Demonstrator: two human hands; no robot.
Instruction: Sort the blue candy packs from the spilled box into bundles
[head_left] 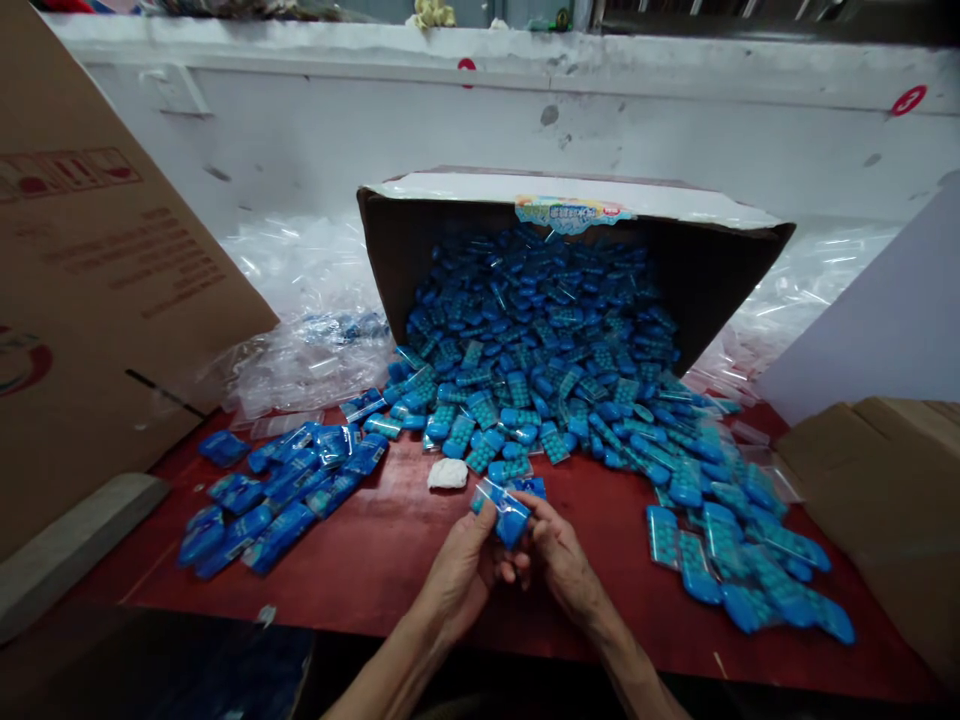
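Observation:
Near the table's front edge, my left hand (459,572) and my right hand (562,560) are closed on one small blue packet (504,512) in shiny clear film. My left thumb lies on its left side; the right fingers pinch its right edge. Just beyond it, another blue packet (531,487) lies partly hidden. A crumpled white lump (448,474) rests on the table to its left. Farther left is a group of shiny blue printed packets (289,490). Many blue packs with rows of green-blue beads (517,390) spill from a tipped carton (750,285).
A row of beaded packs (724,545) spreads along the right of the red table (420,570). Clear plastic bags (300,365) pile beside the carton. A tall cardboard box (97,270) stands left, above a grey bar (82,540). Another brown box (877,500) is at right.

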